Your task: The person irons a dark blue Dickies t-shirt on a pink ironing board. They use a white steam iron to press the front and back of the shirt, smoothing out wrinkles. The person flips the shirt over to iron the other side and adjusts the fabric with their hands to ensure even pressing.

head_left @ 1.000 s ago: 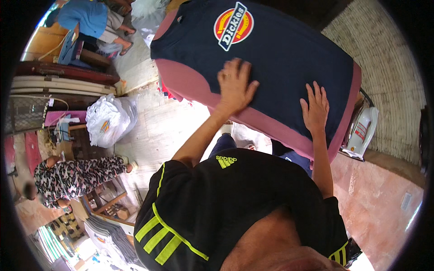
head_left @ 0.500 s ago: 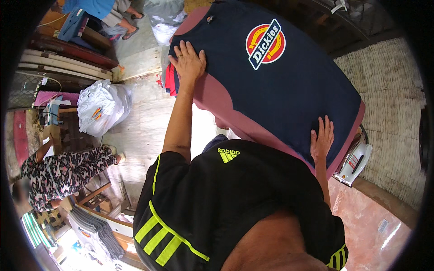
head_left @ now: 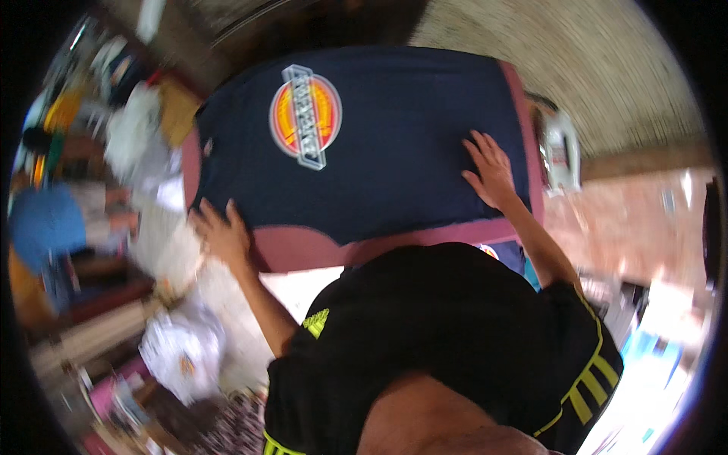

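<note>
A dark navy T-shirt (head_left: pixel 402 136) lies spread over a padded, dusty-red ironing board (head_left: pixel 296 246). On its chest is a round red and yellow printed emblem (head_left: pixel 305 116) crossed by a white-edged banner, smeared by motion. My left hand (head_left: pixel 222 233) rests at the shirt's left, near the sleeve corner, fingers spread and empty. Toward the shirt's right end, my right hand (head_left: pixel 491 168) lies on the cloth with its fingers stretched out, holding nothing.
A white iron (head_left: pixel 560 152) stands just past the board's right end. Plastic-wrapped bundles (head_left: pixel 182 353) sit on the floor at left. Another person in a blue garment (head_left: pixel 49 224) is at far left. A blue object (head_left: pixel 651 355) shows at lower right.
The view has swung round, so the board now runs nearly level across it. My right hand has moved inward onto the shirt; my left stays near the sleeve side, fingers spread.
</note>
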`<state>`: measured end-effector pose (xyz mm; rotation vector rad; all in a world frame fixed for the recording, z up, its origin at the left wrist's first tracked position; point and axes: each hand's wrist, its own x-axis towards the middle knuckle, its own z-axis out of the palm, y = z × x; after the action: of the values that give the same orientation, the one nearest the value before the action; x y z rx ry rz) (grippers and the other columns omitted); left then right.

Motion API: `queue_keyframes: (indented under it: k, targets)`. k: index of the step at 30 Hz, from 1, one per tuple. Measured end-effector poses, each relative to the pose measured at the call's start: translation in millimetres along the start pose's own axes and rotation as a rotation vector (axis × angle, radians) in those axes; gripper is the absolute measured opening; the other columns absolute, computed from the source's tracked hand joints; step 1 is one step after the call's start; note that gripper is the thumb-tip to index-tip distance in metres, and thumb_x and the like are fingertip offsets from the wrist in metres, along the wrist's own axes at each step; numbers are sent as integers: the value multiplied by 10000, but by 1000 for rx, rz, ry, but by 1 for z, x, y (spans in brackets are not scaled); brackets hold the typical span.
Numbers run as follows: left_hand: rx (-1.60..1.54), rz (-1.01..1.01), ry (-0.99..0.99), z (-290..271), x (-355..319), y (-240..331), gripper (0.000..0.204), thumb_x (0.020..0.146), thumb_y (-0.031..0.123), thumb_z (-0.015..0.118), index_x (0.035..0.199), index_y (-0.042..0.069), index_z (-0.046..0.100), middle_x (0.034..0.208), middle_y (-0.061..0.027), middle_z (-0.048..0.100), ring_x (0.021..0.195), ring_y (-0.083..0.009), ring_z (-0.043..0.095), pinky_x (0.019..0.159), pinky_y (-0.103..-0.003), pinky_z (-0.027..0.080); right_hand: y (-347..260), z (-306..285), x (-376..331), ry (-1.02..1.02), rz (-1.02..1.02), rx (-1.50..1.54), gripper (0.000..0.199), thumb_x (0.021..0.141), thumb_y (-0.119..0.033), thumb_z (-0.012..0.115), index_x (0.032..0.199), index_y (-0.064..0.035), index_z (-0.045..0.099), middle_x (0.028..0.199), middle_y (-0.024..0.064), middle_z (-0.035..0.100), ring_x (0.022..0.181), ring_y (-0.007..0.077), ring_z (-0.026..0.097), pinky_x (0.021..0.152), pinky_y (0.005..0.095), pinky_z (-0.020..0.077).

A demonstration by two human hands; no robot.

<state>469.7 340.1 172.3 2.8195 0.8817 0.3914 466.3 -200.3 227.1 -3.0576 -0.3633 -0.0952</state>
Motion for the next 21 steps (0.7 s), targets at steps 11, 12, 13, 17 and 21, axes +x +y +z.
queue_keyframes:
  k: [11, 12, 13, 17, 21]
  targets:
    - [299, 294, 247, 17, 20, 54, 659, 954, 578, 495, 1479, 184, 430, 1575, -188, 311, 1414, -464, 306, 1011, -757, 255, 22, 15, -16, 104, 195, 9, 729, 925, -548, 575, 1506, -158, 369, 1598, 147, 260, 1459, 393, 256, 1162, 539, 257]
    - [183, 403, 227, -6, 7, 110, 610, 932, 516, 569, 1427, 169, 483, 1525, -182, 370, 1368, -453, 356, 967, -712, 351, 25, 18, -18, 109, 162, 30, 728, 927, -552, 573, 1505, -157, 371, 1600, 147, 257, 1461, 393, 253, 1164, 540, 255]
    - [3, 604, 181, -15, 3, 150, 590, 932, 467, 592, 1425, 160, 488, 1499, -183, 395, 1359, -441, 362, 952, -666, 405, 32, 18, -24, 140, 97, 86, 718, 902, -502, 624, 1490, -152, 402, 1602, 135, 269, 1463, 382, 262, 1164, 535, 262]
    - [-525, 1226, -30, -9, -26, 322, 353, 895, 225, 673, 1196, 41, 656, 1362, -221, 523, 1248, -407, 509, 1025, -511, 426, 39, -1, -69, 73, 210, 199, 683, 870, -396, 670, 1462, -141, 446, 1587, 120, 313, 1457, 365, 289, 1156, 523, 282]
    - [-542, 1478, -145, 54, -46, 466, 397, 954, 305, 593, 1313, 136, 591, 1439, -91, 476, 1308, -361, 456, 1012, -557, 405, 45, -1, -131, 173, 447, 246, 619, 847, -254, 703, 1415, -119, 496, 1535, 141, 383, 1422, 370, 344, 1141, 502, 315]
